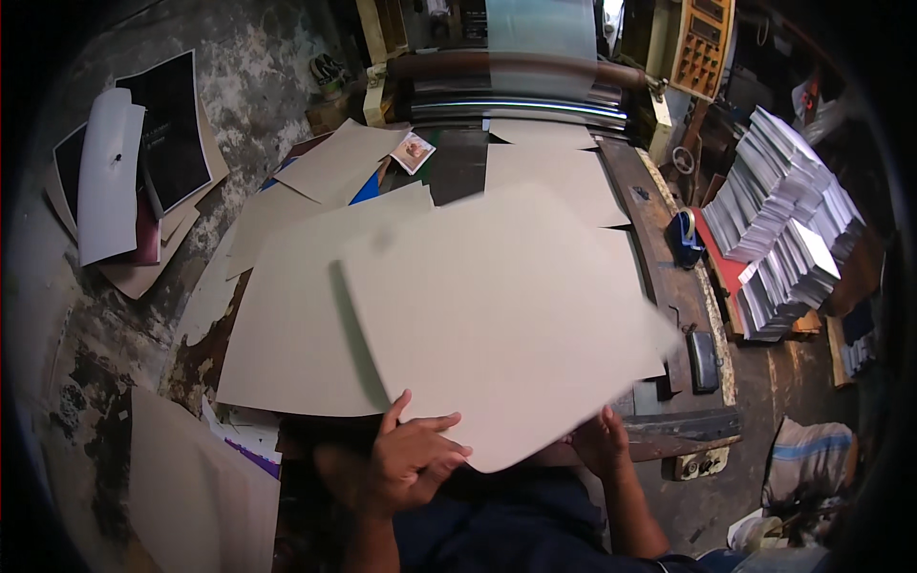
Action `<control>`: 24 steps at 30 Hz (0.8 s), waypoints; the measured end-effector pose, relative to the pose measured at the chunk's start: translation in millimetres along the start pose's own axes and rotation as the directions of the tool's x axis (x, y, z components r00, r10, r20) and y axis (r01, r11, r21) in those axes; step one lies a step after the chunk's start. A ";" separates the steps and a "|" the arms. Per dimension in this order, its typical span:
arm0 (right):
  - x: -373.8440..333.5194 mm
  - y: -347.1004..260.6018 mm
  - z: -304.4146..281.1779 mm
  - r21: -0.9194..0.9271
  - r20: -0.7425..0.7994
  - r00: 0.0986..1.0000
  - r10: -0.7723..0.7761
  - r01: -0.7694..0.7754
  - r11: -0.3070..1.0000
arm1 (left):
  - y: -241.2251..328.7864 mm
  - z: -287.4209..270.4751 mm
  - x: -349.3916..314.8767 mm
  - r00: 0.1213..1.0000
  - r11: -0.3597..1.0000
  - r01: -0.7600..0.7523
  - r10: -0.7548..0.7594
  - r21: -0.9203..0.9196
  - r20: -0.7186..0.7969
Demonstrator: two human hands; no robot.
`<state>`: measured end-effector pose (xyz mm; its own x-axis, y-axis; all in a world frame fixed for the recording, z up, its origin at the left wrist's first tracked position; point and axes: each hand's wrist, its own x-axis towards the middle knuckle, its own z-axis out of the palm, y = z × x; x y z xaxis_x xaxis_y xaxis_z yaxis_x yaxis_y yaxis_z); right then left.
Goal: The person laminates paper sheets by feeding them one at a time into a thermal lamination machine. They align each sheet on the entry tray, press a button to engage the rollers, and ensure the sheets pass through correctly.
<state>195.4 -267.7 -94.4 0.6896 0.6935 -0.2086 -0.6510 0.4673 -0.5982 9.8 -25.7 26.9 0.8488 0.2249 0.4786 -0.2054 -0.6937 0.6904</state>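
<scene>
We hold a large beige sheet (497,315) over the worktop (669,248), left hand (406,458) fingers (435,425) pinching its near edge (right hand (600,444) apparently likewise, though blurred), mid-lift; next needs squaring onto the stack (287,334).

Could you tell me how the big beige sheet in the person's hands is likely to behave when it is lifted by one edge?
The beige sheet, held at its near edge by the left hand and right hand, stays fairly flat, so it is probably stiffish card, not floppy paper. It looks thin, so likely light. Its smooth face may slide easily over the sheets below.
</scene>
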 end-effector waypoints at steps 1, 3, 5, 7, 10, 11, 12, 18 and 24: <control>-2.4 -2.1 1.9 -0.005 -0.085 0.996 -0.038 0.038 0.999 | 0.0 0.8 -0.5 0.995 0.997 -0.061 0.056 0.056 0.086; -7.6 -5.6 -13.8 -0.124 -0.240 0.971 0.007 -0.038 0.992 | 0.7 -0.2 0.9 0.989 0.994 -0.066 0.054 0.092 0.135; -10.4 -2.4 -54.5 -0.093 -0.096 0.984 0.152 -0.161 0.983 | -8.0 1.4 3.6 0.992 0.970 -0.046 0.071 0.238 -0.100; -23.3 11.0 -43.1 -0.180 -0.238 0.970 0.053 -0.097 0.979 | -16.0 -8.0 7.0 0.989 0.955 -0.003 0.047 0.296 -0.143; -42.4 25.7 -49.9 -0.241 -0.273 0.943 0.190 -0.258 0.936 | -32.5 -7.8 7.8 0.945 0.924 0.166 -0.050 0.344 -0.323; -47.7 31.6 -56.1 -0.235 -0.283 0.940 0.192 -0.262 0.936 | -39.3 -5.8 6.5 0.948 0.926 0.168 -0.057 0.339 -0.314; -52.6 38.1 -60.1 -0.206 -0.311 0.927 0.210 -0.281 0.937 | -46.3 -3.8 5.2 0.941 0.917 0.187 -0.065 0.352 -0.331; -68.3 52.6 -48.5 -0.186 -0.399 0.893 0.209 -0.302 0.935 | -53.6 8.4 3.0 0.882 0.929 0.315 -0.210 0.194 -0.421; -78.5 58.0 -43.7 -0.118 -0.490 0.843 0.220 -0.315 0.942 | -49.0 12.3 6.0 0.789 0.857 0.515 -0.470 0.010 -0.395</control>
<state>117.3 -319.0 -146.5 0.5935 0.4189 -0.6872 -0.7928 0.1572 -0.5889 31.0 1.2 -10.7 0.5737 0.7740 0.2680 0.2661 -0.4856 0.8327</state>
